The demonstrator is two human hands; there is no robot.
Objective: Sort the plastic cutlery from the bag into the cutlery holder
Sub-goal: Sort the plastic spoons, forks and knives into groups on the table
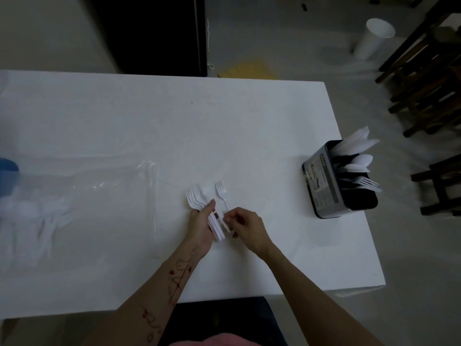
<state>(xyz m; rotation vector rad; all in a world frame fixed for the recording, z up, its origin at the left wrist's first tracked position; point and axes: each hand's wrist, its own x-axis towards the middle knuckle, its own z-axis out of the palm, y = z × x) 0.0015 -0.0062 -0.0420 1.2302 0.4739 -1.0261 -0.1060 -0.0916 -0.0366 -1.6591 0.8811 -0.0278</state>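
Note:
My left hand (202,226) grips a stack of several white plastic forks (195,199), tines pointing away from me, just above the white table (174,126). Beside it my right hand (245,224) pinches the handle of a single white fork (221,192), which stands close to the stack but apart from it. A clear plastic bag (82,196) lies flat at the left with more white cutlery inside. The black cutlery holder (331,186) stands near the table's right edge, with knives, spoons and forks in separate compartments.
A blue object (8,168) shows at the far left edge. On the floor beyond the table stand a white cup (374,37) and dark wooden chairs (429,78). The table's right edge runs close behind the holder.

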